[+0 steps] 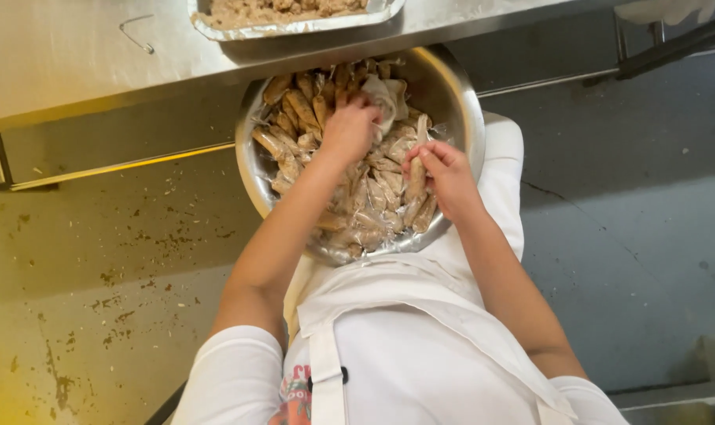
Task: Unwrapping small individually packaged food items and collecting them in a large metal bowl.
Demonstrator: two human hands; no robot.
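A large steel bowl (pixel 461 102) rests on my lap, full of several brown wrapped rolls (pixel 373 185). My left hand (pixel 350 126) reaches into the bowl's far side, fingers curled on the rolls next to a pale wrapper sheet (pixel 386 96). My right hand (pixel 445 175) is at the bowl's right side, pinching one roll (pixel 416 177) that stands upright between thumb and fingers. I wear a white apron (pixel 405 346) over white sleeves.
A steel table (pixel 74 55) runs along the top, with a foil tray of ground filling (pixel 294 16) and a small wire hook (pixel 137 31) on it. Stained floor lies left; grey floor lies right. A table frame bar (pixel 664 47) crosses the upper right.
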